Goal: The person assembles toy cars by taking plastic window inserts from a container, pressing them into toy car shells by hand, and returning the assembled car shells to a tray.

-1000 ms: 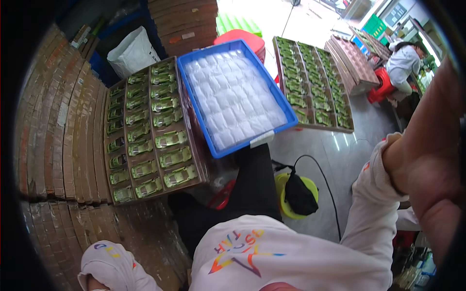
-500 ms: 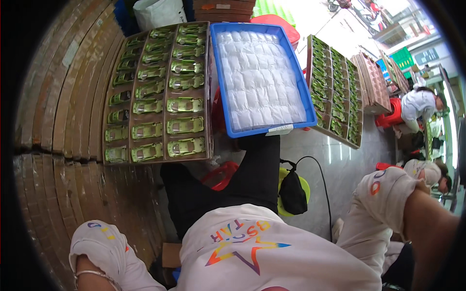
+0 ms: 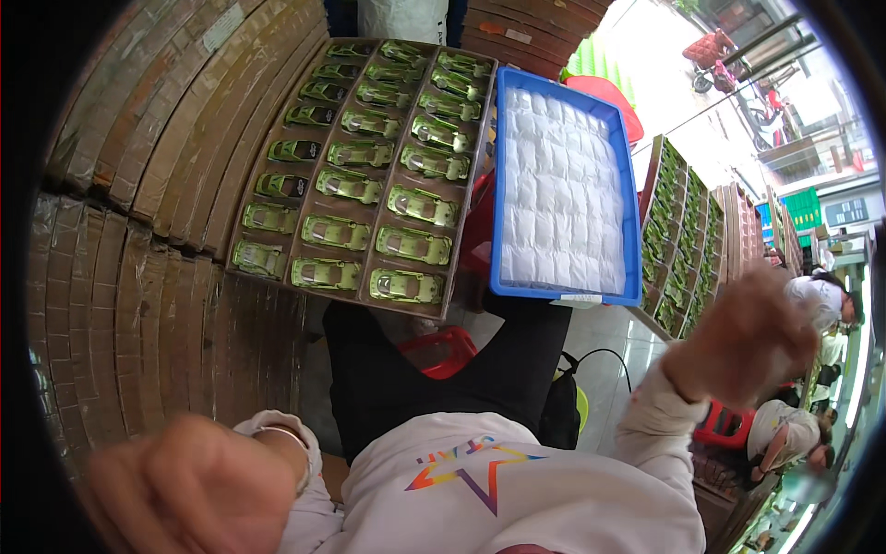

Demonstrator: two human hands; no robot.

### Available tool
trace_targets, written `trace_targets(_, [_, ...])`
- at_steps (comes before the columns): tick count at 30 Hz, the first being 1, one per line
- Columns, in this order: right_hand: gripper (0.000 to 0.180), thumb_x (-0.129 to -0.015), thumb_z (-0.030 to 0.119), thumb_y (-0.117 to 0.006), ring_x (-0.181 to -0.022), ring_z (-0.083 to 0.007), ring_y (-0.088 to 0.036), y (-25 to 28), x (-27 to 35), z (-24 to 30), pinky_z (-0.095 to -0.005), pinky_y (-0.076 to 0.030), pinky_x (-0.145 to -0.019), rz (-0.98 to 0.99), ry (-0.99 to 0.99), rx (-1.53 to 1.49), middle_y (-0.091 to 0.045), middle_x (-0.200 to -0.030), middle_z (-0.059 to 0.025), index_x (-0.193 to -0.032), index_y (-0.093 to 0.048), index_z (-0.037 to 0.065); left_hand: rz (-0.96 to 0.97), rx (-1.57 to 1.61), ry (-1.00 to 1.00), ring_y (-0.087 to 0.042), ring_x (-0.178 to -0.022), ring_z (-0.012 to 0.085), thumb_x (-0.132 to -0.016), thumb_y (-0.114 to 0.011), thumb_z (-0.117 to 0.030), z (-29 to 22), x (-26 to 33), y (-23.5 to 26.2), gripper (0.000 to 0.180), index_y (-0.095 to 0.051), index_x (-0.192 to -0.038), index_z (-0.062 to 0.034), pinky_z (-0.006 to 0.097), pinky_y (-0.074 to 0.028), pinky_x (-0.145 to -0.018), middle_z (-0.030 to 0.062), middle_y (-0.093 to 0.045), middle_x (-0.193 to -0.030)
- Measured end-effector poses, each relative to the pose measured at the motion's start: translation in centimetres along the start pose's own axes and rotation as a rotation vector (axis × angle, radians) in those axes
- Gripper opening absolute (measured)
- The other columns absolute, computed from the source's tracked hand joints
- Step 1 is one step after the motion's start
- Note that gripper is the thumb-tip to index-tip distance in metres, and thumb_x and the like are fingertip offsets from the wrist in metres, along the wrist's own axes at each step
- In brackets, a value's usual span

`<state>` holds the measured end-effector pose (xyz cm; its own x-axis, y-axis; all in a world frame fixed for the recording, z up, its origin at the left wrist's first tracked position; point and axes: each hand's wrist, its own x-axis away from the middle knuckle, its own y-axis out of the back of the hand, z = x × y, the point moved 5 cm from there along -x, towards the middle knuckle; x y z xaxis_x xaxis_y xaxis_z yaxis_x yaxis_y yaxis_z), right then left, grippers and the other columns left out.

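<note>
My left hand (image 3: 198, 485) is raised at the lower left, bracelet at the wrist, its fingers bent and smeared. My right hand (image 3: 749, 337) is up at the right, blurred by motion; whether it holds anything does not show. Neither appears to touch the goods before me. A brown cardboard tray (image 3: 365, 294) in front of me has three columns of green toy car bodies (image 3: 406, 285), several with dark parts fitted. Right beside it stands a blue plastic bin (image 3: 634, 231) filled with rows of small white wrapped packets (image 3: 563, 194).
Stacked brown cardboard trays (image 3: 138, 323) wall in the left side. Another tray of green car parts (image 3: 678, 240) stands to the right, behind my right hand. A red stool (image 3: 443, 353) is below the near tray. Co-workers (image 3: 784, 434) sit at the far right.
Both hands have come up into view from the lower corners. The view has turned, so the tray and blue bin appear farther right and slightly lower.
</note>
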<state>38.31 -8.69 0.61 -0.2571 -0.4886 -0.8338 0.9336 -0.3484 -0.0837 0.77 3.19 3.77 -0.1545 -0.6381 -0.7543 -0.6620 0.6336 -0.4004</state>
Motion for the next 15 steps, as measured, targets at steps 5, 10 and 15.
trace_targets(5, [0.022, -0.09, -0.007, -0.046, -0.073, -0.0198, -0.06, -3.1, 6.2, -13.5, -0.0288, -0.048, -0.069, -0.059, -0.444, 0.044, -0.06, -0.089, -0.0136, -0.104, -0.063, -0.006, 0.087, 0.093, 0.101, -0.058, -0.096, 0.0057, -0.089, -0.066, -0.024, 2.2, 0.8, -1.6, 0.016, -0.068, -0.104, -0.0207, 0.024, -0.05, -0.076, -0.0092, -0.065, -0.104])
trace_targets(10, [0.02, -0.092, 0.001, -0.054, -0.076, -0.0126, -0.062, -1.0, 11.8, -21.7, -0.0252, -0.048, -0.073, -0.135, -0.878, 0.051, -0.066, -0.089, -0.007, -0.107, -0.068, -0.002, 0.167, 0.18, 0.131, -0.06, -0.093, 0.0066, -0.092, -0.063, -0.017, 2.7, -0.4, -1.4, 0.01, -0.068, -0.1, -0.0177, 0.024, -0.05, -0.078, -0.0076, -0.066, -0.101])
trace_targets(15, [0.022, -0.091, 0.008, -0.06, -0.075, -0.0109, -0.063, 4.0, 15.8, -29.5, -0.0231, -0.049, -0.069, -0.197, -1.038, 0.169, -0.07, -0.093, -0.0072, -0.11, -0.068, 0.0, -0.02, 0.365, 0.01, -0.063, -0.066, 0.0091, -0.08, -0.069, -0.006, 7.0, 0.4, 1.2, 0.016, -0.067, -0.064, -0.0096, 0.023, -0.048, -0.062, 0.0015, -0.067, -0.064])
